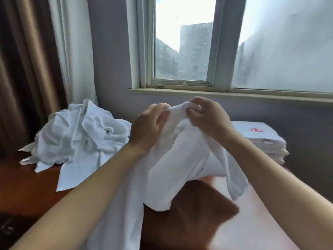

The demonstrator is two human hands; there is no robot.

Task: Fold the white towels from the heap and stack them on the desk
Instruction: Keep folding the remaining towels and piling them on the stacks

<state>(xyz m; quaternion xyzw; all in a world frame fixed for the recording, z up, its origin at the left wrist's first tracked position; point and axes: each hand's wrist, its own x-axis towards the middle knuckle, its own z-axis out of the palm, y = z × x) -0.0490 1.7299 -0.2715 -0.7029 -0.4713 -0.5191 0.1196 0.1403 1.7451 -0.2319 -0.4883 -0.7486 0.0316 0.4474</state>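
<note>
A white towel (180, 159) hangs bunched from both hands, lifted above the tabletop (27, 186). The left hand (149, 127) and right hand (209, 116) sit close together, each pinching its top edge. To the left of the hands lies the crumpled heap (77, 138); to the right, a stack of folded towels (261, 141). A window (182, 51) lies beyond. The towel looks freshly picked up, not yet folded; next, the hands likely need to slide apart to find its corners.
</note>
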